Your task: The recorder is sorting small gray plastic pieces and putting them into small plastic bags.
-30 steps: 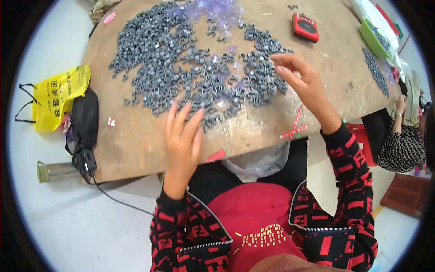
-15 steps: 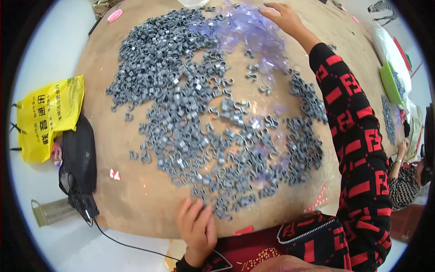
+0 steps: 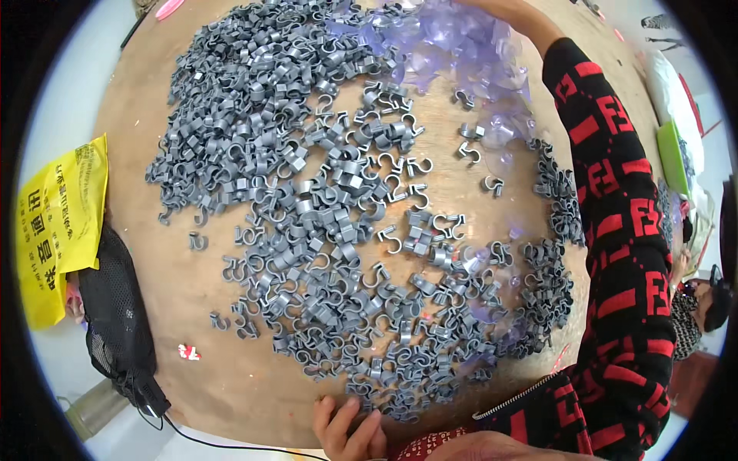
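Observation:
A wide heap of grey plastic clips [image 3: 231,115] covers much of the brown table [image 3: 177,284], spreading toward its near edge. Beyond it, at the far right, lies a pile of clear, purplish plastic pieces [image 3: 461,46]. My right arm reaches across the right side of the table. At the top edge of the view my right hand [image 3: 503,8] is beside the clear pieces, its fingers cut off by the frame. My left hand [image 3: 350,432] rests at the near table edge by the closest clips, fingers apart and holding nothing.
On the left are a yellow plastic bag [image 3: 65,223], a black mesh bag [image 3: 115,307] and a bottle [image 3: 96,407]. A black cable [image 3: 231,446] runs below the table edge. A green basin [image 3: 673,157] and another person [image 3: 692,307] are on the right.
The view has tilted and come closer, so the clips look larger and lower. My right hand's fingers, visible earlier over the clear pieces, have passed out of the top of the frame.

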A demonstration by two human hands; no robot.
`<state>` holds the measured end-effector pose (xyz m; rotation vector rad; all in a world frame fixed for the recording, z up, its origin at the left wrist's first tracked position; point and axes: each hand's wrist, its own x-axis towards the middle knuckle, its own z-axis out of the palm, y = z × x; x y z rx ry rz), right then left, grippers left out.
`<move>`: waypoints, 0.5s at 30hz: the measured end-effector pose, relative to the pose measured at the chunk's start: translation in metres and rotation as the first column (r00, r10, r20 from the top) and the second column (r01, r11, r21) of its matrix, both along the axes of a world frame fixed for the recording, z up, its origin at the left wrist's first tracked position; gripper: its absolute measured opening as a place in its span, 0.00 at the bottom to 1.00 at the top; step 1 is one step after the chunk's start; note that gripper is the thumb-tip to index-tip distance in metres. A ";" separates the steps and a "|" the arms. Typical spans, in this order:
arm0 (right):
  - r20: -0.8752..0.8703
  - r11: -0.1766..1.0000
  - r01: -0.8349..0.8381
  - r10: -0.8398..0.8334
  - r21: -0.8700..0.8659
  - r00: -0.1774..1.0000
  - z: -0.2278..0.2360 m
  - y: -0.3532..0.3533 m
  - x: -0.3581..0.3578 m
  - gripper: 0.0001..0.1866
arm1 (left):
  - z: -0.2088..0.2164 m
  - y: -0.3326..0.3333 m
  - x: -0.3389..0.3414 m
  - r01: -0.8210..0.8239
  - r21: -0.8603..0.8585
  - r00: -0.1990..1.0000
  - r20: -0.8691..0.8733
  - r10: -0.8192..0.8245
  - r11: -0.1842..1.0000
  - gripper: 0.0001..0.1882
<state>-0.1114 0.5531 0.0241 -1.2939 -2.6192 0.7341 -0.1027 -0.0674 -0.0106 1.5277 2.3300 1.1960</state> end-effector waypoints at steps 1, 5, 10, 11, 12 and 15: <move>-0.004 1.000 0.003 -0.003 -0.002 1.000 -0.010 0.005 0.012 0.35 | 0.001 0.001 0.001 -0.012 -0.010 1.000 0.005 0.012 1.000 0.08; -0.218 0.852 -0.522 0.503 -0.041 0.837 -0.008 -0.028 0.040 0.32 | 0.003 0.004 0.000 -0.015 -0.036 1.000 0.019 0.016 0.999 0.08; 0.062 0.882 -0.440 0.455 -0.170 0.888 0.029 -0.100 0.068 0.24 | 0.008 0.006 -0.001 0.030 -0.015 0.999 0.023 -0.029 0.999 0.08; 0.115 0.821 -0.501 0.545 -0.273 0.830 0.042 -0.103 0.067 0.24 | 0.009 0.007 -0.001 0.038 -0.014 0.999 0.022 -0.037 0.999 0.08; 0.153 0.747 -0.547 0.633 -0.378 0.759 0.052 -0.105 0.065 0.24 | 0.008 0.006 -0.001 0.039 -0.011 0.999 0.022 -0.039 0.999 0.08; 0.109 0.828 -0.428 0.494 -0.362 0.863 0.045 -0.063 0.026 0.22 | 0.007 0.003 -0.003 0.042 -0.022 0.999 0.033 -0.041 0.999 0.08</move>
